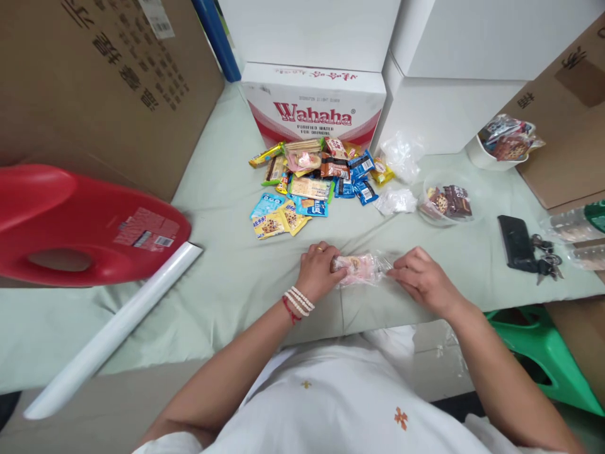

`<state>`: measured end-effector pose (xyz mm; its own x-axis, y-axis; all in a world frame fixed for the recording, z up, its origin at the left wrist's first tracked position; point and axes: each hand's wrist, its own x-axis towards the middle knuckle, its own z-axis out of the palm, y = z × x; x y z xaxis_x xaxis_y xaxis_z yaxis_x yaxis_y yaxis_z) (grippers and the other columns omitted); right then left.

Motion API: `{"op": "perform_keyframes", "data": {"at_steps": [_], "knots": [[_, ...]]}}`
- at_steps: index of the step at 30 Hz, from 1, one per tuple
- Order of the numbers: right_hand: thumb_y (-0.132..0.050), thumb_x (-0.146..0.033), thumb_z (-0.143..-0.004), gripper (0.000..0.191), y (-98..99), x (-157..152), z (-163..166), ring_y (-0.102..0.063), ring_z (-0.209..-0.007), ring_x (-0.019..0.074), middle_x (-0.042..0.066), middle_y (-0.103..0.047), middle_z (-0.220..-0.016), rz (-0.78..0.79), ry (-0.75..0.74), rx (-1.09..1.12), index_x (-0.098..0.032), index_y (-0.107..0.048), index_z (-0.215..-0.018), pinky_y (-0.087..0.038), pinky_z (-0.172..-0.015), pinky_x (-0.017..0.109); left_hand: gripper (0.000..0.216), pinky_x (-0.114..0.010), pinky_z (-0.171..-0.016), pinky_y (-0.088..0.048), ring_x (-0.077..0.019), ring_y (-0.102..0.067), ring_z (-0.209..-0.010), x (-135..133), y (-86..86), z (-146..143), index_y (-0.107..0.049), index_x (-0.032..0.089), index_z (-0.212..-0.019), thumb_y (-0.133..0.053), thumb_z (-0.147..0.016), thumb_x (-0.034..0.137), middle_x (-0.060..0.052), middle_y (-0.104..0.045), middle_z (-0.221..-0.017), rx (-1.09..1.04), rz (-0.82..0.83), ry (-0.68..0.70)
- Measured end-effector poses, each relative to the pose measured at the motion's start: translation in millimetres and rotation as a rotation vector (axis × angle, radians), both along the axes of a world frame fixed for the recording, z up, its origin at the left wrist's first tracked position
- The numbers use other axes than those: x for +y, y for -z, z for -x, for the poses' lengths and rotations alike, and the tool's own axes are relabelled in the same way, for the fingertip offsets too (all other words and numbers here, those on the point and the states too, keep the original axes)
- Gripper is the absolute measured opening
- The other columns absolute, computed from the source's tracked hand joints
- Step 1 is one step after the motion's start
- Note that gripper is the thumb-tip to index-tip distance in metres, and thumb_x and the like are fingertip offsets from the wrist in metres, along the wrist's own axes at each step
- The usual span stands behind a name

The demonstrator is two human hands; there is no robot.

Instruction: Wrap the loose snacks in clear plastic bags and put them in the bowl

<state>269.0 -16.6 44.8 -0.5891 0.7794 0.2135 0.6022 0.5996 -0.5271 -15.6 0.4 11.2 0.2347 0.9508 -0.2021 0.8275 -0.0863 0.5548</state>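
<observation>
A clear plastic bag (362,270) with a pinkish packet inside lies on the pale green cloth in front of me. My left hand (317,268) is closed on its left end, with the thumb over the edge. On the other side my right hand (422,280) pinches the bag's loose right end between thumb and fingers. Beyond my hands is a pile of wrapped snacks (312,188) in yellow, blue, brown and green. Crumpled clear plastic (397,202) sits to the right of the pile, beside a clear round bowl (428,217) holding several brown packets.
A white and red water carton (312,104) stands behind the snacks. At left are a red plastic jug (94,221) and a white tube (118,328) jutting over the table edge. A black phone (516,243), keys (548,258) and a white tub (496,162) of packets are at right.
</observation>
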Motion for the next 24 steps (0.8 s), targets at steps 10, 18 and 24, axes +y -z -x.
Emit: {"op": "perform_keyframes", "data": {"at_steps": [10,18,24], "knots": [[-0.059,-0.04,-0.098,0.044,54.6,-8.9,16.3,-0.059,-0.087,0.0268,0.007,-0.064,-0.087,0.209,0.406,0.001,-0.022,-0.057,-0.139,-0.052,-0.084,0.044,0.034,-0.046,-0.099,-0.041,-0.0329,-0.051,-0.12,6.7,-7.6,-6.3,-0.074,0.026,-0.112,-0.074,-0.079,0.035,-0.008,-0.062,-0.113,0.01,0.102,-0.006],[-0.061,-0.027,-0.09,0.005,30.8,-7.4,31.1,-0.059,-0.103,0.027,0.011,-0.059,-0.114,0.014,0.539,0.002,-0.024,-0.061,-0.087,-0.051,-0.088,0.041,0.015,-0.034,-0.079,-0.047,-0.0203,-0.057,-0.084,-5.9,-14.3,-15.2,-0.056,0.021,-0.082,-0.069,-0.074,0.022,-0.004,-0.058,-0.094,-0.166,0.013,-0.042],[-0.043,-0.021,-0.097,0.019,35.5,-32.6,98.6,-0.065,-0.095,0.0255,0.009,-0.067,-0.099,0.092,0.491,0.191,-0.026,-0.062,-0.098,-0.054,-0.087,0.041,0.017,-0.036,-0.075,-0.045,-0.0243,-0.06,-0.085,-15.4,-12.4,-30.0,-0.047,0.024,-0.081,-0.064,-0.079,0.023,-0.004,-0.06,-0.084,-0.099,-0.008,-0.184]]}}
